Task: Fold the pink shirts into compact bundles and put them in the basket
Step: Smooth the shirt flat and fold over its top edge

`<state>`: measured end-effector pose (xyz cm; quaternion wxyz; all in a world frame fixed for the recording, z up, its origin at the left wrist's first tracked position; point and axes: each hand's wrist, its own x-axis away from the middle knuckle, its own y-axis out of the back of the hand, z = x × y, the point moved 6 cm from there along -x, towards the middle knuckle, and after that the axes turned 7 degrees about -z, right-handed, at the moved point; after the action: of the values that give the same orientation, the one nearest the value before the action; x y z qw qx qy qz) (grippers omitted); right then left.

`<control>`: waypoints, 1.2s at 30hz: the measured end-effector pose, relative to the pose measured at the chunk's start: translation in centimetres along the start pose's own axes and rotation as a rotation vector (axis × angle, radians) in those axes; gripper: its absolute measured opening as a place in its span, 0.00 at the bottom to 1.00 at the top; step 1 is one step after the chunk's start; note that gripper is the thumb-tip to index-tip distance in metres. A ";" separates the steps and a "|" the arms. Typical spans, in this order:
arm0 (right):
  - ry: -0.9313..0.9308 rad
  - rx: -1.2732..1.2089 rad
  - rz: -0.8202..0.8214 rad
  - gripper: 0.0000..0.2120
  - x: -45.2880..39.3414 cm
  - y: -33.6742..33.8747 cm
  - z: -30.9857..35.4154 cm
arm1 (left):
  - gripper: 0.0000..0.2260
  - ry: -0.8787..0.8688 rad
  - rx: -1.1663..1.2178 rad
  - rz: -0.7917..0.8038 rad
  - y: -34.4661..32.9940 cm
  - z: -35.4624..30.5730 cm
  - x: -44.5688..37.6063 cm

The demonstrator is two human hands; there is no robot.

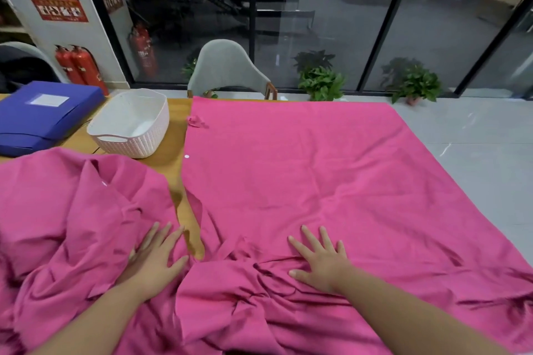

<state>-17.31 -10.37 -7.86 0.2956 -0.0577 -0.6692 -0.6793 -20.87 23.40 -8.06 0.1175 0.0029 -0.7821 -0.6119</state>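
Head view: left hand [154, 261] and right hand [321, 261] press flat, fingers spread, on pink shirts [302, 181]; basket [129, 124] beyond.

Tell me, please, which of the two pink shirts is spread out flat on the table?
The pink shirt on the right, under the right hand, lies spread flat. The pink shirt on the left, under the left hand, is still crumpled and heaped.
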 end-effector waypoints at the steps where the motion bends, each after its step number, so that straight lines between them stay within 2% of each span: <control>1: -0.004 0.006 0.000 0.57 0.0 -0.1 0.1 | 0.30 -0.004 -0.015 0.004 0.1 0.2 0.0; 7: -0.011 0.021 0.007 0.54 0.1 0.0 0.2 | 0.30 -0.059 -0.039 -0.003 0.4 1.2 0.2; 13: -0.005 0.028 -0.009 0.53 0.1 -0.2 0.2 | 0.33 -0.180 -0.125 0.061 0.8 1.1 1.0; 16: -0.003 0.036 -0.019 0.54 0.0 -0.3 0.2 | 0.26 -0.363 -0.165 -0.080 1.8 -2.3 0.9; 17: -0.001 0.039 -0.021 0.54 0.0 -0.3 0.2 | 0.24 -0.359 -0.149 -0.120 1.9 -3.4 0.7; 20: 0.000 0.041 -0.024 0.56 -0.2 -0.5 0.1 | 0.19 -0.024 -0.051 0.027 0.4 -5.1 0.1; 21: 0.003 0.040 -0.026 0.57 -0.2 -0.6 0.1 | 0.15 0.004 -0.064 0.044 0.0 -5.7 0.0; 23: 0.007 0.034 -0.026 0.59 -0.2 -0.6 0.1 | 0.08 0.013 -0.041 0.041 0.1 -6.6 0.1; 26: 0.009 0.036 -0.031 0.63 -0.2 -0.8 0.1 | 0.13 0.030 0.003 0.015 0.4 -6.7 0.6; 30: 0.003 0.022 -0.048 0.64 -0.1 -0.7 0.2 | 0.17 0.032 0.327 -0.066 0.9 -6.9 1.6; 33: -0.013 0.053 -0.072 0.66 0.0 -0.6 0.3 | 0.17 0.023 0.434 -0.155 1.3 -6.7 2.2; 35: -0.012 0.059 -0.096 0.64 0.1 -0.5 0.6 | 0.13 0.074 0.462 -0.181 1.4 -5.9 2.5; 36: -0.015 0.052 -0.103 0.58 0.2 -0.5 0.7 | 0.12 0.093 0.447 -0.186 1.3 -5.3 2.5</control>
<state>-17.90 -9.77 -8.14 0.2567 -0.0205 -0.6910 -0.6754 -22.17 18.24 -5.19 0.0931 0.1290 -0.8883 -0.4308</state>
